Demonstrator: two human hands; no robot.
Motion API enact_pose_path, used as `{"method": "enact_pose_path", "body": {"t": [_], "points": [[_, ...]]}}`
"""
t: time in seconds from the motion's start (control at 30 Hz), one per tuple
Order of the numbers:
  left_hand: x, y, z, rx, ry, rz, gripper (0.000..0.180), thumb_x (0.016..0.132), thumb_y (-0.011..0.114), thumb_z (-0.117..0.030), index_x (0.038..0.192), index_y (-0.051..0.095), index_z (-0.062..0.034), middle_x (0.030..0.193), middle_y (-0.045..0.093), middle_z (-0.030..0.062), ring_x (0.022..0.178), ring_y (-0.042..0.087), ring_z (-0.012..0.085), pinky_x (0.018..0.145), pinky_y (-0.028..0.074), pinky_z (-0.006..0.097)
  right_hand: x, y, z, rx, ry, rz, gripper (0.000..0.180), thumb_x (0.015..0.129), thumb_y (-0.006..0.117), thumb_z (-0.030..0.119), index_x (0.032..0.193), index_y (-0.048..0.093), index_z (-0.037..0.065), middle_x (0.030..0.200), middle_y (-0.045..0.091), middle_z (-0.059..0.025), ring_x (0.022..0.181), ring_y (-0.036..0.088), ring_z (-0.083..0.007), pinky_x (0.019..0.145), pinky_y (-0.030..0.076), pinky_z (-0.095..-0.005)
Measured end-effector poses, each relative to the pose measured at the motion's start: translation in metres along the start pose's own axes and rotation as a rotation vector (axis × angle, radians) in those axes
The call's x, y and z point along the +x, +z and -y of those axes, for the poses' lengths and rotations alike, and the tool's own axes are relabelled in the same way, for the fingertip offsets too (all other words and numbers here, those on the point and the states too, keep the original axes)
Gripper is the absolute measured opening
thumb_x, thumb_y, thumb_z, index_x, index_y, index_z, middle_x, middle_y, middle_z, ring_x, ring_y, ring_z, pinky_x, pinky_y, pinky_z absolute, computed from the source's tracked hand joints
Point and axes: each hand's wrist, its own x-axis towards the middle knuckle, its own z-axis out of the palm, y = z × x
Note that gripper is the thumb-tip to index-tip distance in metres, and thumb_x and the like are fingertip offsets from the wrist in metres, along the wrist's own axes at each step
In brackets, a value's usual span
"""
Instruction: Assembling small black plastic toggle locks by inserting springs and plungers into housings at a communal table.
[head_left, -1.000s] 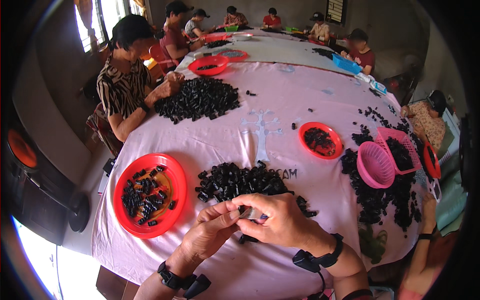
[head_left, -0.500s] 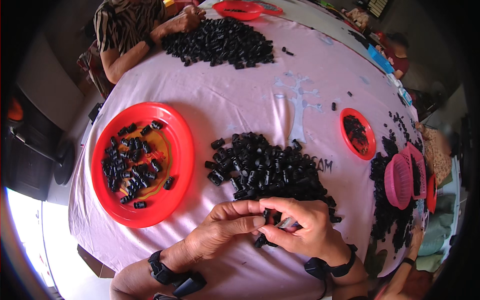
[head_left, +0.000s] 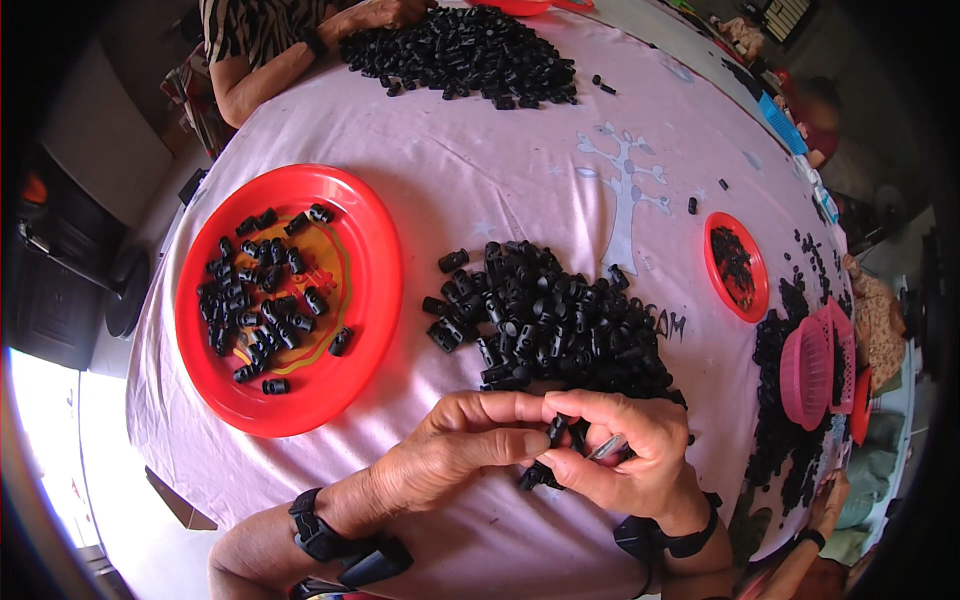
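My left hand (head_left: 450, 450) is closed, pinching a small black plastic cylinder (head_left: 557, 431) between thumb and forefinger. My right hand (head_left: 640, 455) meets it from the other side, its forefinger and thumb near the same cylinder. A small silvery flat tool (head_left: 608, 447) sits in the right hand's curled fingers; its exact kind is hard to make out. Just beyond both hands lies a heap of similar black cylinders (head_left: 555, 320), several of them partly hidden beneath the fingers. To the left, a large red plate (head_left: 378, 290) holds several more cylinders (head_left: 265, 300).
A bigger black heap (head_left: 460, 60) lies at the far side by another person's arm (head_left: 275, 85). On the right are a small red dish (head_left: 712, 265), pink baskets (head_left: 803, 375) and scattered black pieces (head_left: 785, 460), with a co-worker's hand (head_left: 828, 500) nearby. A pink cloth (head_left: 490, 180) covers the table.
The view has shifted, so the far heap sits higher and the table's right-hand things further right. My hands stay together, and the pinched cylinder shows more plainly, tilted between the fingertips.
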Motion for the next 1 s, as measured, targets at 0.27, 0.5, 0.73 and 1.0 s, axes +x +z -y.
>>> {"method": "enact_pose_path", "body": {"t": [0.27, 0.5, 0.73, 1.0], "points": [[0.001, -0.002, 0.0, -0.024, -0.019, -0.047, 0.027, 0.091, 0.058, -0.008, 0.116, 0.06, 0.0012, 0.105, 0.066, 0.0103, 0.099, 0.062, 0.0174, 0.091, 0.047, 0.029, 0.002, -0.001, 0.002, 0.068, 0.051, 0.058, 0.048, 0.071, 0.075, -0.001, 0.117, 0.059, -0.003, 0.091, 0.07, -0.0109, 0.069, 0.067, -0.0111, 0.056, 0.055, -0.023], [0.003, -0.001, 0.001, -0.017, -0.023, -0.025, 0.028, 0.091, 0.061, -0.01, 0.118, 0.062, -0.004, 0.103, 0.064, 0.0029, 0.086, 0.057, 0.0076, 0.079, 0.046, 0.023, 0.002, -0.002, 0.0, -0.002, 0.002, 0.075, 0.051, 0.07, 0.076, 0.0, 0.118, 0.058, -0.002, 0.09, 0.07, -0.0108, 0.058, 0.064, -0.0095, 0.049, 0.051, -0.0221], [0.001, -0.006, 0.002, -0.095, 0.016, -0.058, 0.026, 0.091, 0.061, -0.009, 0.116, 0.06, -0.0041, 0.097, 0.064, 0.001, 0.087, 0.058, 0.0076, 0.079, 0.047, 0.023, 0.0, 0.004, 0.003, -0.087, 0.048, -0.006, 0.041, 0.069, 0.078, 0.003, 0.107, 0.062, 0.001, 0.077, 0.068, -0.0065, 0.049, 0.058, -0.005, 0.042, 0.044, -0.0206], [0.002, 0.001, 0.003, -0.047, 0.089, -0.104, 0.025, 0.091, 0.061, -0.009, 0.115, 0.06, -0.0029, 0.096, 0.063, 0.001, 0.087, 0.058, 0.0068, 0.081, 0.048, 0.022, 0.0, 0.003, 0.007, -0.065, 0.087, -0.076, 0.015, 0.076, 0.071, 0.001, 0.089, 0.065, 0.0, 0.068, 0.065, -0.0038, 0.049, 0.059, -0.008, 0.045, 0.045, -0.0205]]}}
